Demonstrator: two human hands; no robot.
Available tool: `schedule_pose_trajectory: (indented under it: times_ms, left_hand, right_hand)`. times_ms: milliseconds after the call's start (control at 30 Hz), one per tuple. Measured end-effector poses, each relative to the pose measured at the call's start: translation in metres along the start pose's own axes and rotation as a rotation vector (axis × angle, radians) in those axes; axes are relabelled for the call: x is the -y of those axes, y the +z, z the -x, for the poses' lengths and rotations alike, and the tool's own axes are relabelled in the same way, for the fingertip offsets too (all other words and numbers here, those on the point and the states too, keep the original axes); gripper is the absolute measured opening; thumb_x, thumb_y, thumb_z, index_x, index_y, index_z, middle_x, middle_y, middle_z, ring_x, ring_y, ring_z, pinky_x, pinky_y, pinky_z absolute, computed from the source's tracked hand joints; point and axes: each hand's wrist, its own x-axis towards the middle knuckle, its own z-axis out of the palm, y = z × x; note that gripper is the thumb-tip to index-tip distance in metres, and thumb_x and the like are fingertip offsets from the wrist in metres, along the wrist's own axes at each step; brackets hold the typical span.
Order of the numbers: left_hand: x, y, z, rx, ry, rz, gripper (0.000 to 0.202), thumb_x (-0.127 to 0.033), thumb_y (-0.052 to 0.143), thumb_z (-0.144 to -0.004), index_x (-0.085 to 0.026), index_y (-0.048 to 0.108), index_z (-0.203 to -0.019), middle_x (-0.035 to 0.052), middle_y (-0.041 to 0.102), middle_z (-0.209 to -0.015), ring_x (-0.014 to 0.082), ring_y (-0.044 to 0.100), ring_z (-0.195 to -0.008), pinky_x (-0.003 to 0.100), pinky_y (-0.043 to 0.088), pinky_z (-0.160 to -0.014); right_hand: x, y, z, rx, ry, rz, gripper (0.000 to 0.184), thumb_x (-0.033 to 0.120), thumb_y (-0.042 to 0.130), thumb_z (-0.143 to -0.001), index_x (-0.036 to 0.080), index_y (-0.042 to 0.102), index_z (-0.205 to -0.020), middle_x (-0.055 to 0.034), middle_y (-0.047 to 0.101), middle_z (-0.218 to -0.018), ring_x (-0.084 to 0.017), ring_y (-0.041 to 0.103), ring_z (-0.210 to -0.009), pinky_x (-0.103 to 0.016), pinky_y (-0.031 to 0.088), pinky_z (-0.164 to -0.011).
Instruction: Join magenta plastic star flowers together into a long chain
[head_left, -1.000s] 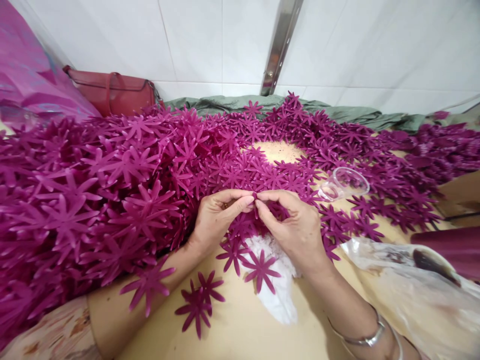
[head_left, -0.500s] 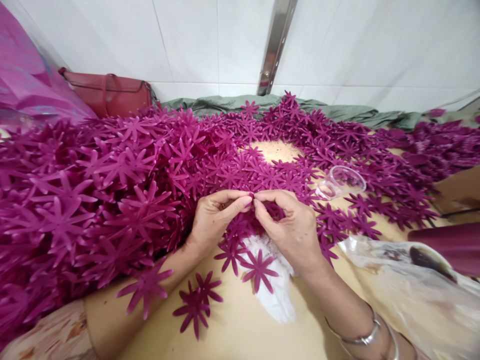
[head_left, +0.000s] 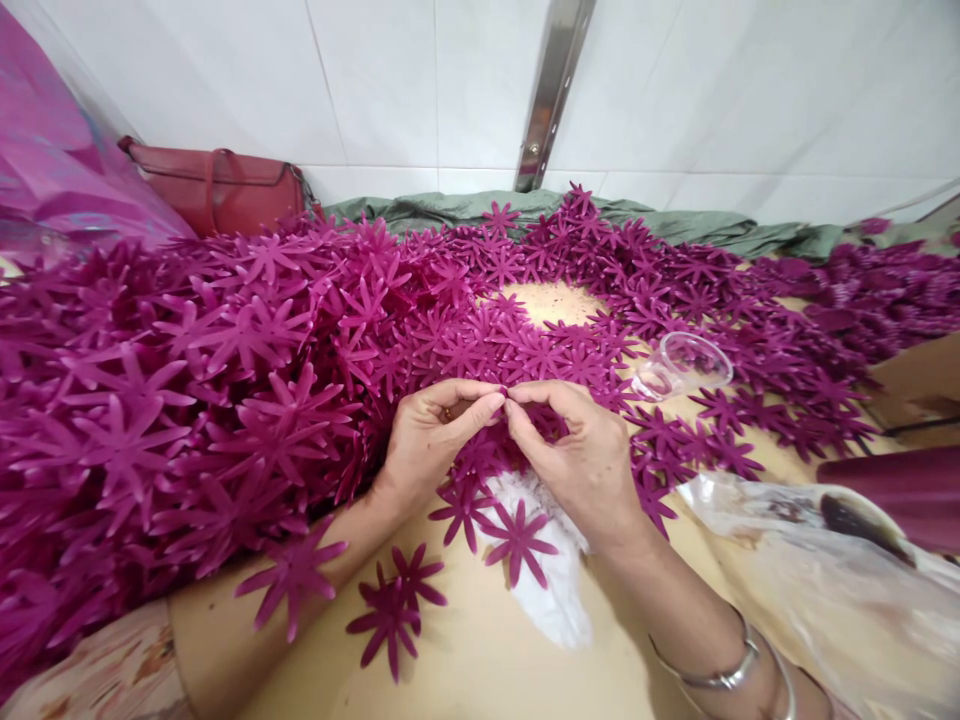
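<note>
My left hand (head_left: 435,435) and my right hand (head_left: 581,445) meet fingertip to fingertip at the middle of the view. Thumb and forefinger of each are pinched together around a small magenta petal piece (head_left: 503,391), mostly hidden by the fingers. Behind and below them spreads a pile of magenta star-shaped fabric flowers (head_left: 255,330) with long narrow petals. One flower (head_left: 519,541) lies on a crumpled white cloth (head_left: 555,600) between my forearms. Another flower (head_left: 292,575) rests on my left forearm, and a few lie near it on the tan table (head_left: 465,650).
A clear plastic cup (head_left: 686,365) lies tipped among flowers on the right. Nearer stand a clear plastic bag (head_left: 847,590) and a dark magenta roll (head_left: 900,490). A red handbag (head_left: 217,185) and green cloth (head_left: 427,208) line the tiled wall (head_left: 375,80).
My right hand has shifted very slightly left toward my left fingertips. Both hands keep the same pinch, and everything around them stays in place.
</note>
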Motion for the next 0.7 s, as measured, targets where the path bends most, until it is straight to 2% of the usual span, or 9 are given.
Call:
schedule_pose_trajectory:
  times_ms: [367,700]
  left_hand:
    - [-0.0023,0.0034,0.0021,-0.033,0.024,-0.003,0.008,-0.023,0.083,-0.075,-0.019,0.081,-0.082,0.0021,0.081,-0.083,0.0144,0.073,-0.076,0.025,0.061,-0.075]
    - [-0.0024,0.0033,0.0021,-0.032,0.046,-0.029,0.007,-0.023,0.084,-0.075,-0.02,0.082,-0.081,0.002,0.081,-0.083,0.015,0.073,-0.077,0.025,0.06,-0.075]
  right_hand:
    - [0.0055,-0.0007,-0.0012,0.042,-0.004,-0.023,0.013,0.015,0.063,-0.092,0.025,0.068,-0.086,0.0007,0.077,-0.087,-0.018,0.071,-0.084,-0.035,0.053,-0.085]
    - [0.0024,0.002,-0.0005,0.005,-0.033,0.042,0.011,0.015,0.062,-0.092,0.025,0.064,-0.088,0.0007,0.074,-0.084,-0.018,0.069,-0.081,-0.036,0.052,-0.085]
